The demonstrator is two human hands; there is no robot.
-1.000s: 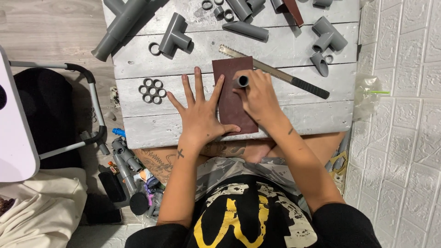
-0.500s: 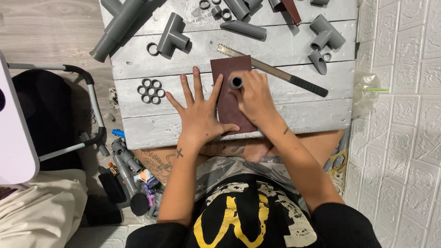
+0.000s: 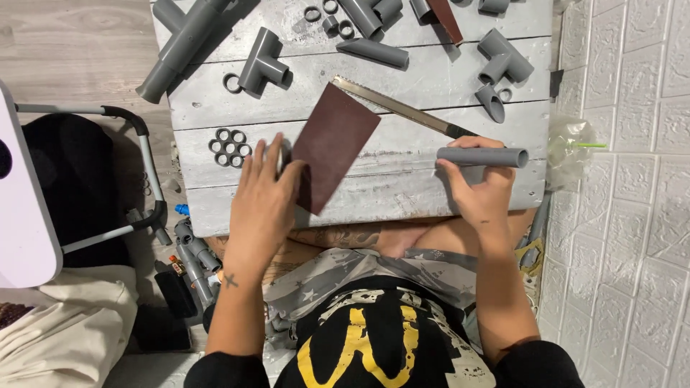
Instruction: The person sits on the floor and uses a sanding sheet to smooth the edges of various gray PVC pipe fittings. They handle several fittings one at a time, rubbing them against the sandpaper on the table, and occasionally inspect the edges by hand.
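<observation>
My left hand (image 3: 264, 195) grips the near left corner of a dark brown sheet of sandpaper (image 3: 332, 148), lifting it tilted off the grey wooden board (image 3: 402, 197). My right hand (image 3: 480, 188) holds a short grey pipe (image 3: 483, 156) lying sideways over the board's right part, just below the handle of a hand saw (image 3: 402, 109). A cluster of several grey pipe rings (image 3: 229, 144) lies just left of my left hand.
Grey pipe fittings lie at the back: a long pipe (image 3: 183, 44), a tee (image 3: 263, 65), cut pieces (image 3: 374, 50) and elbows (image 3: 503, 63). A white brick-pattern wall (image 3: 632, 179) stands at the right. A chair frame (image 3: 136, 172) and pipe offcuts (image 3: 190, 251) are at the left on the floor.
The pipe stood upright on the flat sandpaper under my right hand. Now that hand has carried it to the right and laid it sideways, and my left hand has lifted the sandpaper.
</observation>
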